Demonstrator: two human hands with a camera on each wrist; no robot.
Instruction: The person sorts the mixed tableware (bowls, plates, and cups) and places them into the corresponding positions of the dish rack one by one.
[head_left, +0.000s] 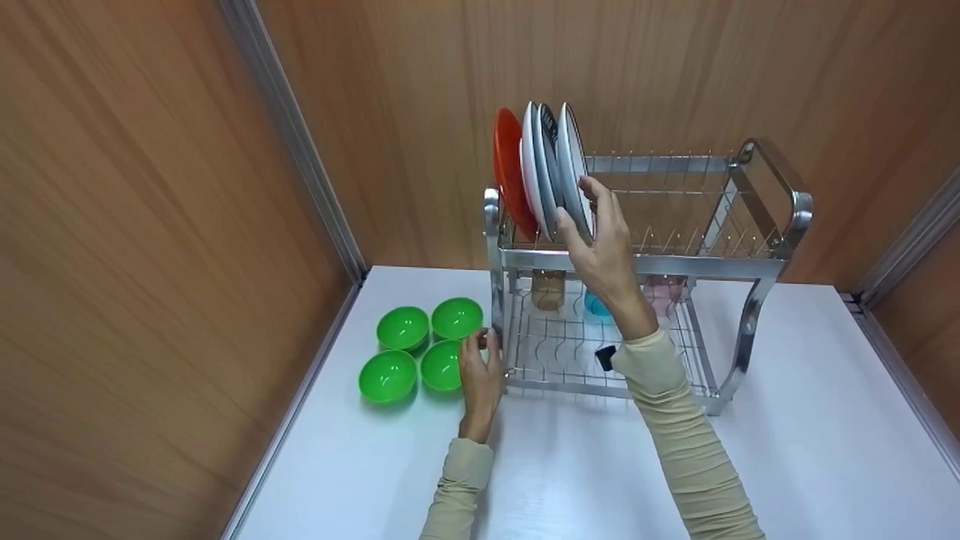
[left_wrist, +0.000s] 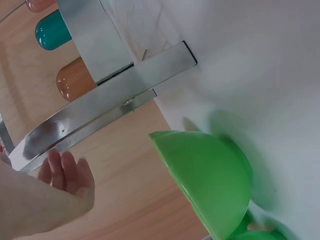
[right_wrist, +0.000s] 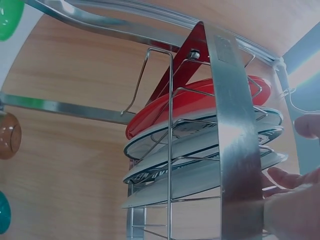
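A two-tier metal dish rack (head_left: 637, 262) stands on the white table. In its upper tier, a red plate (head_left: 507, 161) and white dark-rimmed plates (head_left: 531, 161) stand on edge at the left end. My right hand (head_left: 604, 251) is at the rightmost white plate (head_left: 571, 169), thumb and fingers spread either side of its near edge. The right wrist view shows a gap between the thumb and that plate's edge. My left hand (head_left: 481, 379), fingers loosely curled and holding nothing, is beside the rack's left leg (left_wrist: 115, 92); contact cannot be told. It partly hides a green bowl (head_left: 441, 365).
More green bowls (head_left: 388, 376) sit left of the rack. On the lower tier are an amber cup (head_left: 548, 291), a blue cup (head_left: 596, 303), a pink cup (head_left: 663, 292) and a small black piece (head_left: 605, 358). Wooden panels (head_left: 150, 262) enclose the table.
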